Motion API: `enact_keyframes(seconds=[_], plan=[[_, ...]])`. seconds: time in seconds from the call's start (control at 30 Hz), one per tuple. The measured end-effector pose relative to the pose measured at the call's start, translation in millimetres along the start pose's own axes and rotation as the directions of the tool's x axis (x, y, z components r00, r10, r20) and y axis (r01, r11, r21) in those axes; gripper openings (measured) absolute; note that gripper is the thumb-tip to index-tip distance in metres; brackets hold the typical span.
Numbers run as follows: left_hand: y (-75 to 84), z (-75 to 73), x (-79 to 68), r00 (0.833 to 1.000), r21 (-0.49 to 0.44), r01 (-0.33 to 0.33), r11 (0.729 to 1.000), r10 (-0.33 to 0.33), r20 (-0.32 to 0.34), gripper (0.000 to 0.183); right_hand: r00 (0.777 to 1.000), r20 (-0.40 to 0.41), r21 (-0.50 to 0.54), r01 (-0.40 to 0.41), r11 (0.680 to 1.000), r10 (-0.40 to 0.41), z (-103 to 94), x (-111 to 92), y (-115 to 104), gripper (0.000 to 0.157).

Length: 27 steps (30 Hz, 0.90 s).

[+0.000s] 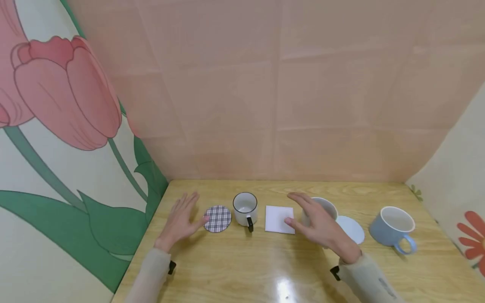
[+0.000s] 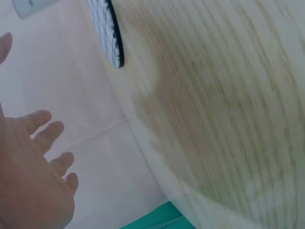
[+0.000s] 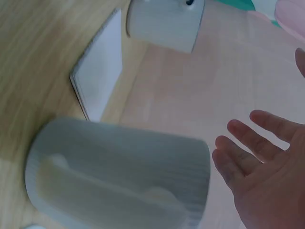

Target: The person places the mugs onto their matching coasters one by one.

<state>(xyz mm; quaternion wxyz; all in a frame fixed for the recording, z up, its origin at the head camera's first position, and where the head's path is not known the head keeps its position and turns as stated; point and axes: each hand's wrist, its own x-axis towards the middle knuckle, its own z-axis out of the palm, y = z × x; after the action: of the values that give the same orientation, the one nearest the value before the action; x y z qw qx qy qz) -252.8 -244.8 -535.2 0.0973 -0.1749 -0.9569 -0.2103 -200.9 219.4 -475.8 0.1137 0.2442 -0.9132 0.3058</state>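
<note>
My left hand (image 1: 181, 221) hovers with spread fingers beside a round plaid coaster (image 1: 217, 219); in the left wrist view its palm (image 2: 33, 176) holds nothing. Right of that coaster stands a small white mug (image 1: 242, 205) with a dark rim and black handle. A white square coaster (image 1: 275, 219) lies beside the mug. My right hand (image 1: 318, 223), fingers extended, is above a pale mug (image 1: 329, 206) and partly hides it. In the right wrist view this ribbed mug (image 3: 119, 167) stands apart from the fingers.
A pale round coaster (image 1: 351, 229) lies right of the ribbed mug. Farther right is a blue mug (image 1: 388, 229) with its handle toward the front. A pink cloth (image 1: 273, 105) hangs behind the wooden table (image 1: 235, 269); a tulip-printed panel (image 1: 68, 97) borders the left.
</note>
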Motion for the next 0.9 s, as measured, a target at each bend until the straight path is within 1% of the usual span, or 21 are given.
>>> enact_keyframes(seconds=[0.13,0.5,0.73,0.9], plan=[[-0.3,1.7,1.2,1.000,0.004,-0.009,1.000,0.009,0.001,0.093,1.000,-0.006,0.007,0.015,1.000,-0.015,7.1,0,-4,0.072],[-0.5,6.5,-4.0,0.999,-0.012,0.017,1.000,-0.017,0.028,0.097,0.998,-0.029,0.025,0.057,0.998,-0.056,24.5,-2,-13,0.060],[-1.5,10.0,-3.0,0.999,-0.025,0.012,1.000,-0.011,0.043,0.098,0.997,-0.047,0.080,0.062,0.995,-0.058,32.1,-1,-16,0.051],[-1.8,13.0,-3.0,0.999,-0.036,0.022,0.999,-0.020,0.050,0.099,0.994,-0.066,0.062,0.094,0.994,-0.090,40.7,-1,-15,0.050]])
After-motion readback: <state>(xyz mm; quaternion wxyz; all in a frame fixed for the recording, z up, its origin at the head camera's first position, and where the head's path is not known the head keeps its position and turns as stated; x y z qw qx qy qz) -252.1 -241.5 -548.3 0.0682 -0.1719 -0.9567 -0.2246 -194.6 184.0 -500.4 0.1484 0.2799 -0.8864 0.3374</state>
